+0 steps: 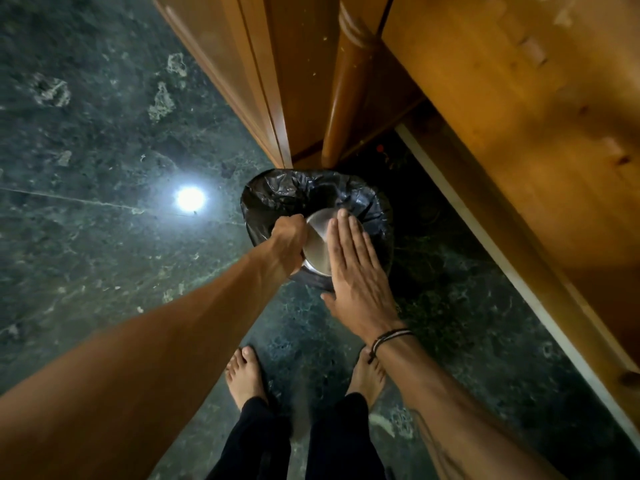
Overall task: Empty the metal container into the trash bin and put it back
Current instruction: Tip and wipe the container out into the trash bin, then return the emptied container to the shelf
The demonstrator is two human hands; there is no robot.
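A round metal container is turned bottom-up over the trash bin, which is lined with a black plastic bag. My left hand grips the container's left rim. My right hand lies flat with fingers straight and together, palm against the container's upturned base. The container's inside and whatever it holds are hidden from me.
The bin stands on a dark green marble floor against a wooden cabinet and a turned wooden leg. A wooden furniture piece runs along the right. A lamp reflection shines on the floor at left. My bare feet stand just behind the bin.
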